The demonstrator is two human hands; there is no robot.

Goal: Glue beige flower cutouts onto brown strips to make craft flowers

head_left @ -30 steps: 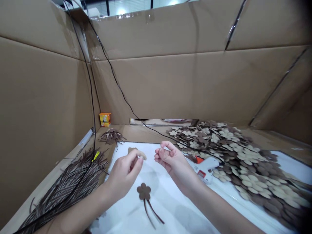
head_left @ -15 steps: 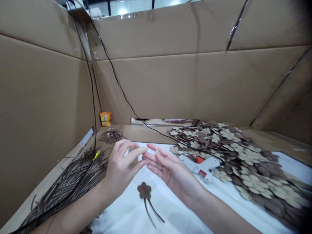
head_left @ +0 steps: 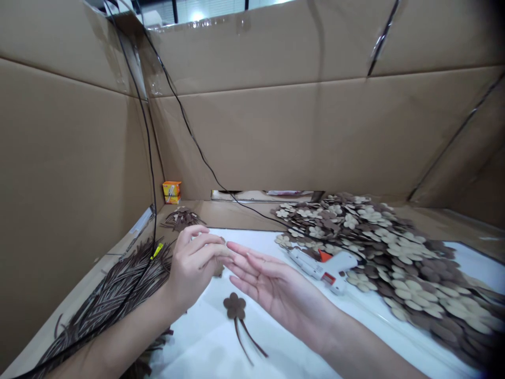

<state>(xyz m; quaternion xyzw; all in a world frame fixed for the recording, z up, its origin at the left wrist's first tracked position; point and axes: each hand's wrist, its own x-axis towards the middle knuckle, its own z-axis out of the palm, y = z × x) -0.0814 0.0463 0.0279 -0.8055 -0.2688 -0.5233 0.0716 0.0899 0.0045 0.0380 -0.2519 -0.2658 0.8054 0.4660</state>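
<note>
My left hand [head_left: 195, 266] is curled, with its fingers and thumb pinched on a small tan-brown felt piece [head_left: 218, 270], most of which is hidden behind the fingers. My right hand [head_left: 272, 284] is held out flat and holds nothing. Its fingertips reach to within a finger's width of my left fingertips, and I cannot tell whether they touch. Below both hands, a dark brown felt flower with two long strips [head_left: 235, 307] lies on a white sheet [head_left: 197, 342].
A large heap of tan and brown felt flowers [head_left: 386, 252] lies to the right, beside a white hot glue gun [head_left: 325, 267]. Brown felt strips [head_left: 118, 289] are heaped at left. A cable runs across cardboard walls [head_left: 276, 131], and a small orange box [head_left: 171, 192] stands behind.
My right hand has uncurled and spread flat, and its fingers now reach toward my left hand. My left hand has shifted slightly down, still pinching the felt piece.
</note>
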